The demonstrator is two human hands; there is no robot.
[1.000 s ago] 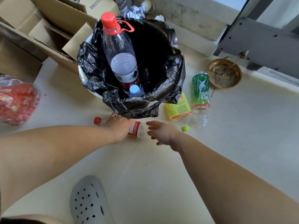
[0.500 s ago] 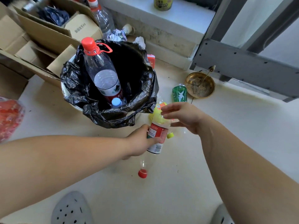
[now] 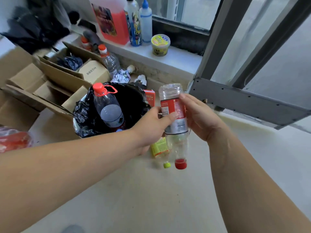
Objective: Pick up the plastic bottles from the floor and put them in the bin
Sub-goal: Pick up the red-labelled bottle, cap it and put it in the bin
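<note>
Both hands hold a clear plastic bottle with a red label upside down, its red cap pointing at the floor. My left hand grips the label from the left, and my right hand wraps it from the right. The bottle hangs just right of the bin, which is lined with a black bag and holds a tall clear bottle with a red cap. On the floor under my hands lies a yellow-labelled bottle with a yellow-green cap.
Open cardboard boxes stand left of the bin. A red bag lies at the far left. The window ledge carries a red jug, bottles and a yellow tub. A grey metal frame runs along the right.
My left hand picked the red-labelled bottle up off the floor beside the bin and raised it cap down. My right hand closed on it from the right. The camera tilted upward.
</note>
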